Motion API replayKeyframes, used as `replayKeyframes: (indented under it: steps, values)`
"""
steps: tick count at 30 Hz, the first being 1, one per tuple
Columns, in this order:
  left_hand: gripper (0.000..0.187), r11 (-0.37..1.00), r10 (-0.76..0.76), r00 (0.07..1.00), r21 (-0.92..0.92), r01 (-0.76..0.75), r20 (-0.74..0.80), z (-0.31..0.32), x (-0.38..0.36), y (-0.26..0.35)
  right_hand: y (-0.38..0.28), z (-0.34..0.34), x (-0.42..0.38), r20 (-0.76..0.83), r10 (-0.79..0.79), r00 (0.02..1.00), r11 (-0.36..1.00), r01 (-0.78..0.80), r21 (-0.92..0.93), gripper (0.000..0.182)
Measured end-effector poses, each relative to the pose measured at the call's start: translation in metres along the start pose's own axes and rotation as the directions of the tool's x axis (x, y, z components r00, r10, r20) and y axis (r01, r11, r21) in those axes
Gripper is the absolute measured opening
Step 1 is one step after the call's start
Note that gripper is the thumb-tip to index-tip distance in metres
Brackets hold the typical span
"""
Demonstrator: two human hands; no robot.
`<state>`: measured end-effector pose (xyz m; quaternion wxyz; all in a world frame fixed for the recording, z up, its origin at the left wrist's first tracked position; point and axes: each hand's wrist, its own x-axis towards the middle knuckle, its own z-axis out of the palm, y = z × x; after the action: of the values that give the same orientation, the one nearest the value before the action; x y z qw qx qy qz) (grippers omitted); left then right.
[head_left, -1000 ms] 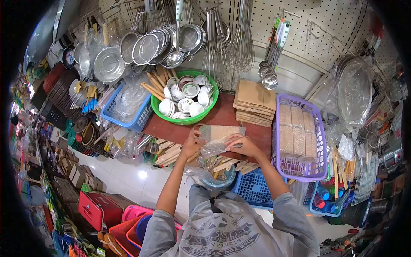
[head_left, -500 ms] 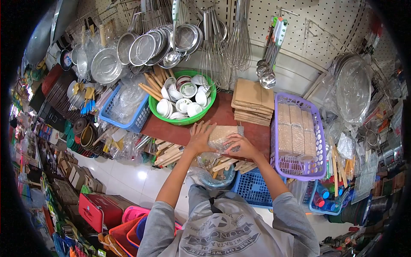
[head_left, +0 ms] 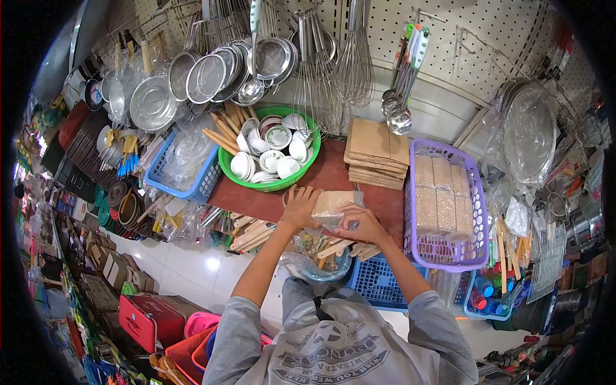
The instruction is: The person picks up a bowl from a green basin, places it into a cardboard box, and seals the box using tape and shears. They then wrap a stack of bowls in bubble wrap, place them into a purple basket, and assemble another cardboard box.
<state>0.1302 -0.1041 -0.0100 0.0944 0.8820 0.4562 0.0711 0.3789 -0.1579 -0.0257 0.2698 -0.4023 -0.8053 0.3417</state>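
Observation:
A small box in bubble wrap [head_left: 335,203] lies on the reddish-brown tabletop [head_left: 247,197] in front of me. My left hand [head_left: 300,208] grips its left end, fingers bent over the far side. Something small and rounded shows beside those fingers, too hidden to name. At the near right corner my right hand [head_left: 359,223] pinches the wrap, thumb and fingers drawn together. Beyond the box stands a green basin [head_left: 260,186] of white bowls and wooden-handled tools. Flat brown cardboard pieces [head_left: 377,140] are stacked behind it to the right.
A purple basket [head_left: 449,260] of bubble-wrapped boxes stands at the right, a blue basket [head_left: 199,187] of clear plastic at the left. Wooden-handled items and a blue crate [head_left: 385,282] sit below the near edge. Strainers [head_left: 208,78], whisks [head_left: 356,70] and ladles [head_left: 399,119] hang above.
My left hand's fingers, spread out flat before, are now bent at the box's left end. My right fingers have drawn closer together at the wrap. The box has hardly moved.

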Motion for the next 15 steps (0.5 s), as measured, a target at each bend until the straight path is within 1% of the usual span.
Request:
replayKeyframes:
  steps: [3,6,9,12,15]
  values:
    - [0.108,0.999,0.030,0.999,-0.015,-0.031,-0.018,0.001,-0.001,-0.003,-0.006,0.000,0.003,-0.168,0.015,0.986,0.969,-0.055,-0.240,0.033]
    - [0.108,0.999,0.052,0.998,-0.004,-0.052,-0.033,0.000,-0.002,-0.004,-0.018,-0.006,0.008,-0.259,-0.085,0.962,0.858,-0.061,-0.510,0.058]
    - [0.110,0.993,0.113,0.990,-0.013,-0.115,-0.086,0.005,-0.004,-0.009,-0.004,-0.003,0.009,-0.246,0.089,0.965,0.948,-0.158,-0.275,0.075]
    - [0.111,0.987,0.146,0.981,-0.050,-0.153,-0.128,0.013,-0.006,-0.015,0.009,-0.001,0.012,-0.200,0.091,0.976,0.973,-0.129,-0.190,0.082]
    - [0.113,0.986,0.148,0.977,-0.058,-0.159,-0.154,0.019,-0.009,-0.023,0.019,-0.007,0.013,-0.150,0.076,0.986,0.976,-0.104,-0.190,0.085]
